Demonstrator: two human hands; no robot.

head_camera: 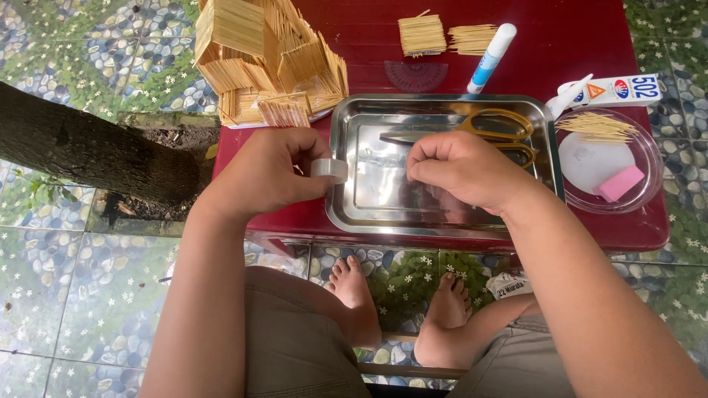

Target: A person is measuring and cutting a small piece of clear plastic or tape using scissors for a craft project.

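My left hand (269,173) grips a small roll of clear tape (330,169) at the left rim of a steel tray (442,214). My right hand (461,169) hovers over the tray with fingertips pinched together, apparently on the tape's free end, which is too thin to see. Yellow-handled scissors (487,127) lie in the tray just beyond my right hand. A house-like model built of toothpicks (265,59) stands at the table's back left.
The red table (560,44) carries two toothpick bundles (446,35), a glue stick (490,49), a dark protractor (415,75), a glue box (616,90) and a clear bowl (649,158) with toothpicks, a white disc and a pink eraser. A tree trunk (81,151) is left.
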